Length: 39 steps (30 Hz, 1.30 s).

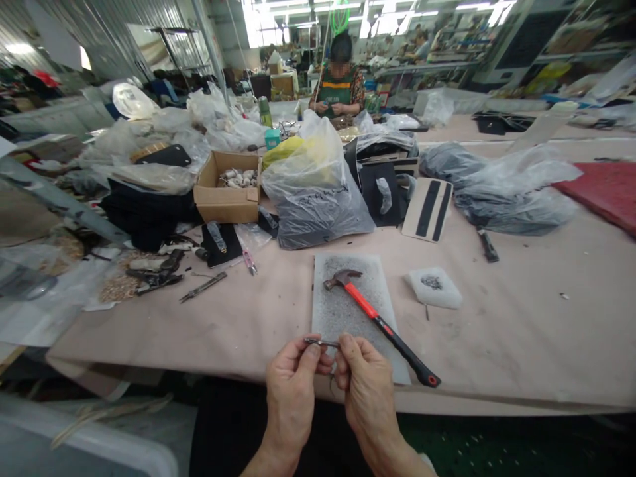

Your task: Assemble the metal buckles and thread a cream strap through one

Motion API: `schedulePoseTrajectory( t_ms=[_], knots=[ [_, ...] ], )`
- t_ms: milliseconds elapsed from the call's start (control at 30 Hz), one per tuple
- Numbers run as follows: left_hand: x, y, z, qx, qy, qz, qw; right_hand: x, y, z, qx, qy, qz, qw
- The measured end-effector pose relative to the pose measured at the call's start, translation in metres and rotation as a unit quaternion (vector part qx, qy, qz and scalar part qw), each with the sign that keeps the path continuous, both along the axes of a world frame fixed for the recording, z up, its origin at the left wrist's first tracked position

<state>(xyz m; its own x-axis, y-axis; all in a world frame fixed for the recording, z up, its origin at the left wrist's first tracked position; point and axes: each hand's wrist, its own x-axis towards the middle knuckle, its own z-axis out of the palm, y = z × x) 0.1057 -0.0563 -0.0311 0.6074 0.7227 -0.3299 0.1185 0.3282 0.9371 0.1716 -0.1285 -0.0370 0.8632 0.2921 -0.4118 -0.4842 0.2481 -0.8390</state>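
Note:
My left hand (293, 384) and my right hand (365, 387) meet at the table's near edge, both pinching a small dark metal piece (320, 342) between thumbs and fingertips. Just beyond my fingers lies a grey pitted slab (342, 311). A claw hammer (377, 321) with a red and black handle rests diagonally across the slab, head toward the far left, grip end past the slab's right corner.
A white foam block (437, 288) sits right of the slab. Farther back are a filled clear plastic bag (313, 189), an open cardboard box (226, 189), small pliers and tools (203, 286) at left, and a red mat (603, 189) at right. A person (340, 83) works at the far end.

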Motion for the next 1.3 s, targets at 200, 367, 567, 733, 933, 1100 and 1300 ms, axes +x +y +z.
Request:
schedulePoseTrajectory(
  t_ms=[200,367,567,733,933,1100,1300],
  knots=[
    [-0.005,-0.003,0.002,0.001,-0.003,0.012,1.000,-0.006,0.003,-0.002,0.050,0.005,-0.001,0.999],
    [-0.006,-0.004,0.004,-0.022,-0.014,0.017,1.000,-0.009,0.004,-0.007,0.070,0.002,-0.007,0.998],
    [-0.003,-0.005,0.011,-0.079,-0.044,0.033,0.995,-0.012,0.002,-0.012,0.060,-0.017,-0.004,0.998],
    [0.000,-0.006,0.016,-0.106,-0.062,0.042,0.992,-0.013,0.003,-0.013,0.063,-0.008,-0.008,0.998],
    [0.002,-0.005,0.020,-0.119,-0.070,0.040,0.990,-0.013,0.004,-0.014,0.075,0.006,-0.014,0.997],
    [0.002,-0.006,0.021,-0.133,-0.062,0.042,0.988,-0.016,0.005,-0.009,0.105,0.051,-0.012,0.993],
    [-0.001,-0.006,0.015,-0.143,-0.064,0.044,0.987,-0.019,0.003,-0.014,0.088,0.039,-0.004,0.995]
  ],
)
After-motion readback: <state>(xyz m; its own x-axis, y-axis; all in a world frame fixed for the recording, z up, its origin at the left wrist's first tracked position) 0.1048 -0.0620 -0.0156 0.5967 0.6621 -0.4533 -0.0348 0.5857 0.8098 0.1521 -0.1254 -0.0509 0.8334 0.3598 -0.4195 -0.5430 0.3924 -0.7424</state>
